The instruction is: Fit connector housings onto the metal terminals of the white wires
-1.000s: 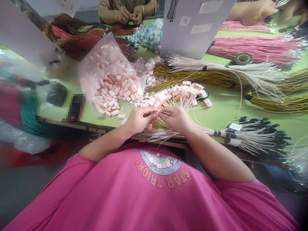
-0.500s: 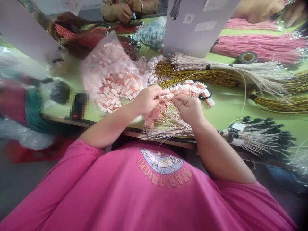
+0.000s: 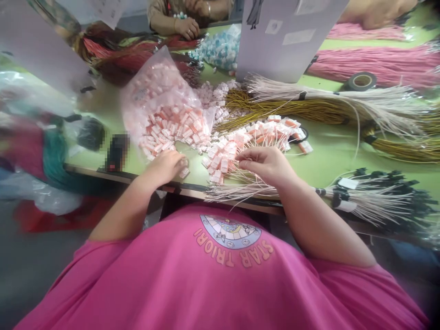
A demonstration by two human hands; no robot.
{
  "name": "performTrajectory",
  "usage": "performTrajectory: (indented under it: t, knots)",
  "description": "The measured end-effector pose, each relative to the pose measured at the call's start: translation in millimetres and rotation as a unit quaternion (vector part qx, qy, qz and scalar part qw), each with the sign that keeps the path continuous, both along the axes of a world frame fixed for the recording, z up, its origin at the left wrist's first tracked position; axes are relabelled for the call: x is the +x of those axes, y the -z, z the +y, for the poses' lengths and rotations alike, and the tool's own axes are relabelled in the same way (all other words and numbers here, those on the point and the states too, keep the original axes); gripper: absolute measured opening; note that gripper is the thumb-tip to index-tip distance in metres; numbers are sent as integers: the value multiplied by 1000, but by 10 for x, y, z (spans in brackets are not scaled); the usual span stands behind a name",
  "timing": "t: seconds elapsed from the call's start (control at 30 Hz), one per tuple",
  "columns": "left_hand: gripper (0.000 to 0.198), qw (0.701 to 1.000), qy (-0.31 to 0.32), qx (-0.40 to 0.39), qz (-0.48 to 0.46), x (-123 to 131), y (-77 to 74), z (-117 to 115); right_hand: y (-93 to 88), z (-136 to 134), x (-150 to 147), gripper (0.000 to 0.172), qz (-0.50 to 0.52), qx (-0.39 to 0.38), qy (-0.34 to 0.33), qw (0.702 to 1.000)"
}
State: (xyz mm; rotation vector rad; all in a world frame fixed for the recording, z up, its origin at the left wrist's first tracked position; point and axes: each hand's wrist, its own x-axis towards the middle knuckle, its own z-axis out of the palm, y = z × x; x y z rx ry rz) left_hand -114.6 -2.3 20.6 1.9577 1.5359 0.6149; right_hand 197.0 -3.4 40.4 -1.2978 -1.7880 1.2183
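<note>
My left hand [image 3: 165,166] is low at the table's front edge, its fingers closed on a small white-and-orange plastic connector [image 3: 184,173] that shows below the fingertips. My right hand [image 3: 264,164] is over the white wires [image 3: 242,187], thumb and fingers pinched together; what lies between them, if anything, is too small to make out. Beside its fingertips is a heap of connectors [image 3: 220,158] with white wires attached. Loose connectors [image 3: 172,130] spill from a clear plastic bag [image 3: 147,85] beyond my left hand.
Yellow-brown wires [image 3: 309,110] and a white wire bundle [image 3: 343,97] lie behind. A wire bundle with black ends [image 3: 392,195] is at right. Black tape [image 3: 361,81] sits near pink wires [image 3: 378,66]. A grey panel [image 3: 275,50] stands upright. A co-worker's hands [image 3: 187,27] are across the table.
My left hand has moved left and toward me, away from my right hand, and now has a connector at its fingers. My right hand stays over the white wires, slightly lower.
</note>
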Motion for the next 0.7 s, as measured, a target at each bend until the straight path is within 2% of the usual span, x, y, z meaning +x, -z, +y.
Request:
performTrajectory:
  t: [0.1,0.17,0.23,0.3,0.4,0.5,0.53,0.63,0.7]
  knots:
    - [31,1000,-15,-25,-12,241,-101,-75,62,38,29,18,55,-64,-3,996]
    - [32,991,-11,-91,-101,429,-175,-131,97,58,39,18,89,-93,-6,992]
    - [26,966,8,-146,-212,611,-223,-170,114,70,40,14,107,-98,-11,989]
    - [16,935,34,-172,-309,762,-238,-181,112,73,38,13,83,-70,-26,994]
    - [11,891,78,-197,-402,909,-198,-167,88,64,29,15,30,-21,-62,997]
    - [17,878,92,-210,-419,993,-111,-160,62,38,7,13,11,11,-57,998]
    - [17,881,85,-207,-416,1014,-81,-161,56,27,-4,13,3,22,-47,999]
    - [39,885,54,-214,-410,1065,-13,-166,50,-8,-42,14,-22,44,-31,998]
    - [41,878,31,-241,-411,1084,10,-165,55,-26,-63,16,-39,56,-31,997]
